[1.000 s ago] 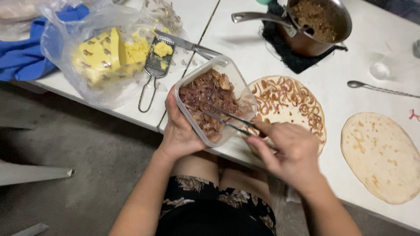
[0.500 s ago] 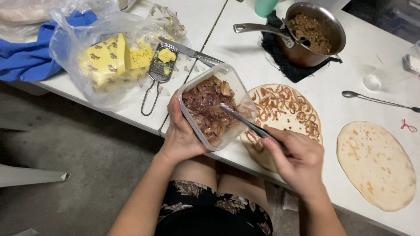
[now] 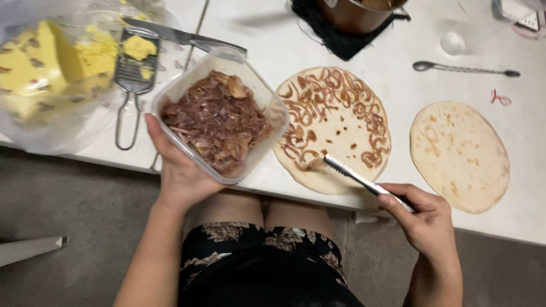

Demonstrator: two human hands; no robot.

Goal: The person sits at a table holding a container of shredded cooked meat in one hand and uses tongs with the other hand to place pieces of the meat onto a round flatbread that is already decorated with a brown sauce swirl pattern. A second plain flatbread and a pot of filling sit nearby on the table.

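My left hand (image 3: pixel 181 173) holds a clear plastic container (image 3: pixel 267 105) of brown cooked onions (image 3: pixel 216 119) from underneath, over the table's near edge. My right hand (image 3: pixel 424 219) grips metal tongs (image 3: pixel 355 177), whose tips rest on the near edge of a tortilla (image 3: pixel 335 133) ringed with onion strips. A second, plain tortilla (image 3: pixel 459 154) lies to the right on the white table (image 3: pixel 267 45).
A metal grater (image 3: pixel 134 71) with yellow cheese lies at left beside a clear bag of cheese (image 3: pixel 45 74). A knife (image 3: pixel 187 38) lies behind the container. A pot on a dark cloth (image 3: pixel 341 42) stands at the back, a spoon (image 3: pixel 463 68) to its right.
The tongs have come out of the container and moved right and down onto the ringed tortilla. The camera has shifted closer, so the pot is now cut off at the top.
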